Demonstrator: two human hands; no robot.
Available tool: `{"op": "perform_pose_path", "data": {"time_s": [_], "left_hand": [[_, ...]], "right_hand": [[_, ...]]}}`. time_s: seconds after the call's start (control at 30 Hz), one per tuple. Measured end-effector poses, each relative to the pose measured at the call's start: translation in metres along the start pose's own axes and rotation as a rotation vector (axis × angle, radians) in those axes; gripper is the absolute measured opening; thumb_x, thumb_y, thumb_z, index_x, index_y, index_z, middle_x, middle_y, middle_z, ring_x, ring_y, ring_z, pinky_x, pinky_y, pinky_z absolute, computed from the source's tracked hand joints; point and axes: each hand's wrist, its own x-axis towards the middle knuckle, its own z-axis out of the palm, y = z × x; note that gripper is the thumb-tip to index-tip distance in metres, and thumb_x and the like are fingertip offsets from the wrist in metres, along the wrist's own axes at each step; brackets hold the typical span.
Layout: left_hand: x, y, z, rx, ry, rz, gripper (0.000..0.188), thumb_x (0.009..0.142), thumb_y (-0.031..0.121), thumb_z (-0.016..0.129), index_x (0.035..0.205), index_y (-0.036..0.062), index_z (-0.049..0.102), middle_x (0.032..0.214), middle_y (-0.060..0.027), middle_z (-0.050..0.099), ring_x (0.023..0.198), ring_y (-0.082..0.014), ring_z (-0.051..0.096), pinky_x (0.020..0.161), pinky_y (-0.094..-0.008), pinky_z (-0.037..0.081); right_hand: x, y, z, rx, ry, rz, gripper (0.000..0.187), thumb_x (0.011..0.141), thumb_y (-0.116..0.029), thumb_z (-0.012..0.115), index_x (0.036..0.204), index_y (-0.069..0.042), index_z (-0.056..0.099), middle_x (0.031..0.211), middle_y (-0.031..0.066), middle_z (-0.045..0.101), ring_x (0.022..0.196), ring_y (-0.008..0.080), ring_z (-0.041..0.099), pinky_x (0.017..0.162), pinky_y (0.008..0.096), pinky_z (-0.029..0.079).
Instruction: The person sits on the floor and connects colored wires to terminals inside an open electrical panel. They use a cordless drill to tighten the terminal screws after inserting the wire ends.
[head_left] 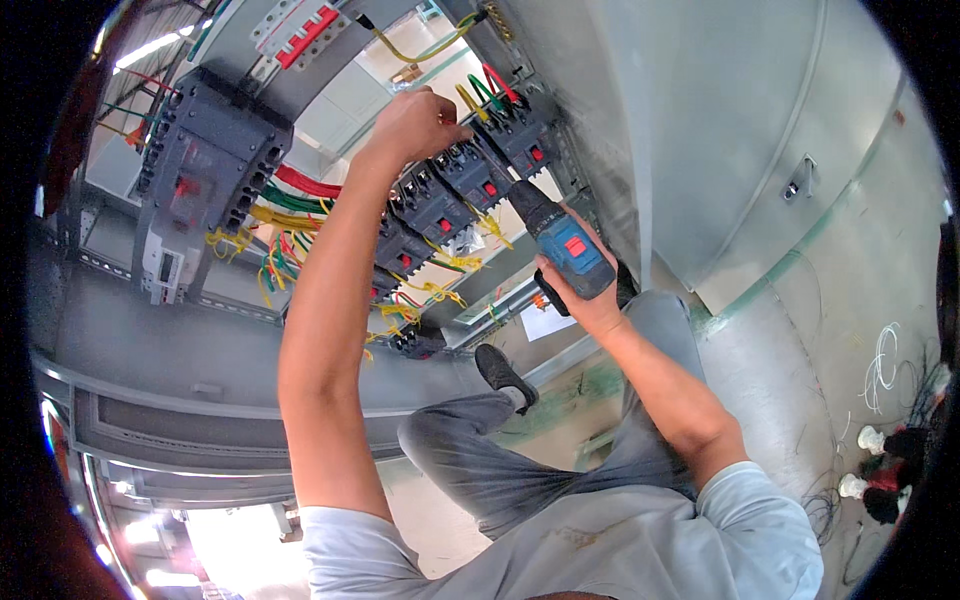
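My right hand [597,312] is wrapped round a blue and black cordless drill [572,252]. The drill's long bit points up and left at a row of black circuit breakers with red buttons, between a middle breaker [480,182] and the upper end breaker [525,140]. Over the top terminals of the middle breakers, my left hand [412,122] has its fingers curled into a pinch. Whatever lies between those fingertips is too small or hidden to make out. Yellow, green and red wires [484,92] come out of the end breaker's top.
A large black breaker [215,150] sits at left, with thick red, green and yellow cables [300,198] leading from it. A red-switched small breaker [305,38] is above. Grey cabinet panels [730,130] rise at right. Loose white wire [880,368] lies on the floor.
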Motion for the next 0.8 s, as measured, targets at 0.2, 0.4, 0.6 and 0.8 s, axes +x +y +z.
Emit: {"op": "perform_pose_path", "data": {"time_s": [0.2,0.4,0.6,0.8], "left_hand": [[0.015,-0.020,0.009,-0.129,-0.062,-0.024,0.041,0.078,0.047,0.082,0.088,0.0073,0.080,0.090,-0.0157,0.076,0.086,-0.0329,0.072,0.078,-0.0447,0.056],[0.024,-0.015,0.001,-0.072,-0.109,-0.046,0.041,0.076,0.047,0.083,0.085,0.0073,0.079,0.085,-0.0146,0.075,0.081,-0.0316,0.072,0.076,-0.0440,0.056],[0.016,-0.008,0.007,-0.020,-0.065,-0.065,0.040,0.077,0.047,0.082,0.086,0.0079,0.079,0.089,-0.0140,0.076,0.084,-0.0332,0.072,0.077,-0.0453,0.056],[0.014,-0.007,0.004,-0.025,-0.099,-0.007,0.040,0.079,0.046,0.081,0.088,0.0073,0.079,0.088,-0.0167,0.074,0.084,-0.0341,0.072,0.077,-0.0460,0.056]], "right_hand": [[0.003,-0.004,0.003,-0.032,0.019,-0.057,0.072,0.083,-0.006,0.080,0.148,0.001,0.049,0.129,0.0143,0.067,0.113,0.0159,0.065,0.101,0.0336,0.050],[-0.002,0.005,0.004,0.006,0.020,-0.013,0.075,0.082,-0.004,0.079,0.150,0.000,0.048,0.130,0.0175,0.067,0.113,0.0230,0.069,0.099,0.0350,0.052],[0.001,-0.019,0.006,-0.088,0.013,-0.033,0.076,0.080,-0.003,0.079,0.150,-0.001,0.049,0.131,0.0202,0.067,0.116,0.0255,0.069,0.099,0.0347,0.052],[-0.005,-0.011,0.004,-0.114,0.037,-0.083,0.070,0.085,0.001,0.076,0.149,0.000,0.049,0.107,0.0082,0.071,0.082,0.0096,0.066,0.080,0.0266,0.055]]}}
